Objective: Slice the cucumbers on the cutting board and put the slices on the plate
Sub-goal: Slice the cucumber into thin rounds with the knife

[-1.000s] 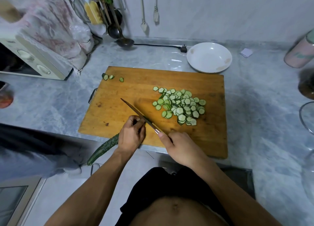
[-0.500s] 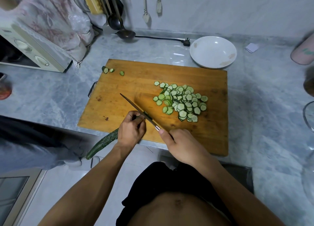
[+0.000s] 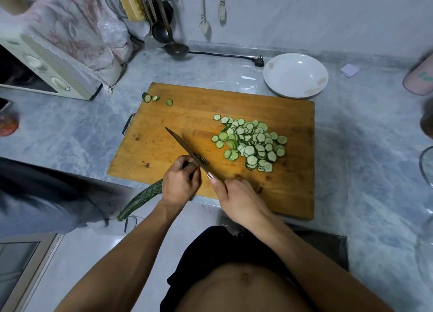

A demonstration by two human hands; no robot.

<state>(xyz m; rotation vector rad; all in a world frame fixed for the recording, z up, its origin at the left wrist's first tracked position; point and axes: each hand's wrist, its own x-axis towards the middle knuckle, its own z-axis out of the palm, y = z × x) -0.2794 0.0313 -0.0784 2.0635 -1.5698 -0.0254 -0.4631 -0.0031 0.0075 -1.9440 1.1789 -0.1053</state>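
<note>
**Slicing under way: second cucumber on the board edge, plate not yet loaded**

While the grey marble table (image 3: 70,133) is carrying everything, the view is sitting slightly lower on it than half a second ago, so the scene is shifting in frame although the objects themselves are not moving relative to one another.

The wooden cutting board (image 3: 164,147) is lying in the middle of the table, its near edge at the person's waist. The white plate (image 3: 295,61) is standing just beyond the board's far right corner and is holding no slices.

The cucumber (image 3: 140,200) is lying across the board's near edge, its dark tail overhanging toward the floor. The left hand (image 3: 179,185) is curling its grip round the cut end. The right hand (image 3: 241,202) is wrapping its grip round the knife (image 3: 185,147) handle, the blade pointing away and left, its heel just beside the left fingers (image 3: 185,163).

The slice pile (image 3: 251,143) is resting right of the blade, unchanged in spread. Three end pieces (image 3: 155,98) are sitting at the far left corner.

Change noted: hands and blade are holding almost the same pose as before, so little has changed.

Judgement: cutting is partly done; most of this cucumber is remaining, and transfer to the plate is not yet begun.
</note>
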